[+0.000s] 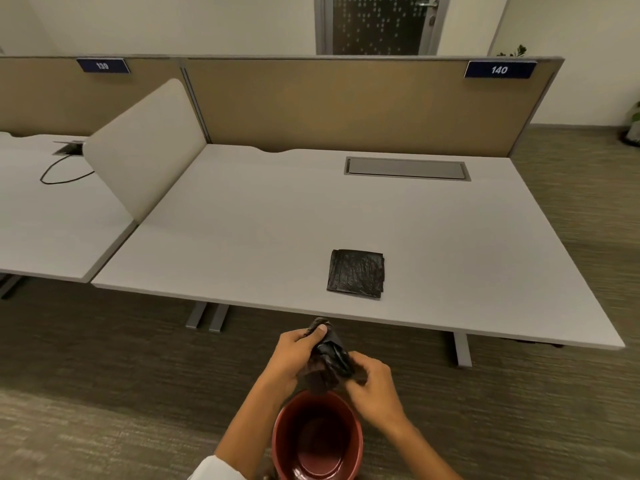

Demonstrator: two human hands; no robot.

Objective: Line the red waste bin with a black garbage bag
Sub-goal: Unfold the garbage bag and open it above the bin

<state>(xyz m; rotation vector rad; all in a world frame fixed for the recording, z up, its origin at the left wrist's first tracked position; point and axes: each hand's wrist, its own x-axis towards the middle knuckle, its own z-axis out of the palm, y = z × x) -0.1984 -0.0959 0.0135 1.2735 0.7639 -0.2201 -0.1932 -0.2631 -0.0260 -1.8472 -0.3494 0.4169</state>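
The red waste bin stands on the carpet below me, round and with nothing inside. Just above its far rim I hold a crumpled, still bunched black garbage bag in both hands. My left hand grips its upper left part, thumb on top. My right hand pinches its lower right edge. A second black garbage bag, folded into a flat square, lies on the desk near the front edge.
The grey desk stands in front of me, with a cable hatch at the back and a tan partition behind. A white divider separates a neighbouring desk on the left. Desk legs stand on the carpet.
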